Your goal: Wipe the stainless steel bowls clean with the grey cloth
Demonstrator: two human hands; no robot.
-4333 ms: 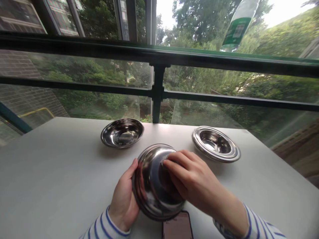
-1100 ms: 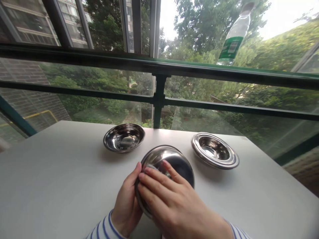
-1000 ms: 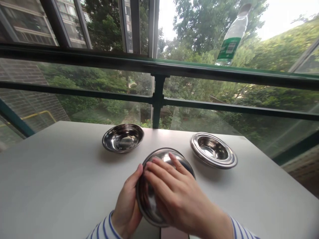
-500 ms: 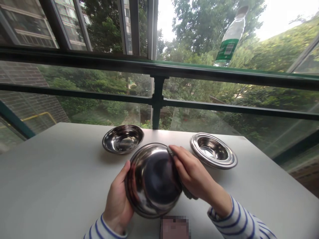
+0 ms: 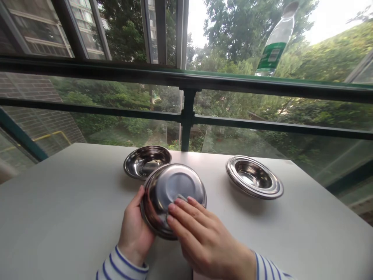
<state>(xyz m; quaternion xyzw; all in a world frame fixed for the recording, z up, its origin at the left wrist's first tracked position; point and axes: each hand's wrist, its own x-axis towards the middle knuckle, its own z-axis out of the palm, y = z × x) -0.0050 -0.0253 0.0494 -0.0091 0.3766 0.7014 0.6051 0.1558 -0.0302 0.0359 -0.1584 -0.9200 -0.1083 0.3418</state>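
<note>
My left hand grips the rim of a shiny steel bowl from the left, thumb on the outer side. The bowl is tilted, with its rounded outside and flat base facing me. Against the lower right of this outside my right hand presses a greyish cloth under its fingers. Only a small edge of the cloth shows; the rest is covered by the hand. Behind the held bowl, a second steel bowl stands upright on the white table.
At the right lies a stack of wide-rimmed steel bowls. A plastic bottle with a green label stands on the dark green railing beyond the table. A phone lies at the bottom edge, mostly hidden by my right hand.
My right hand has moved the cloth over the bowl's outside, to its right edge and back to the lower base. The held bowl has shifted left and up and turned; the other bowls stay put.
</note>
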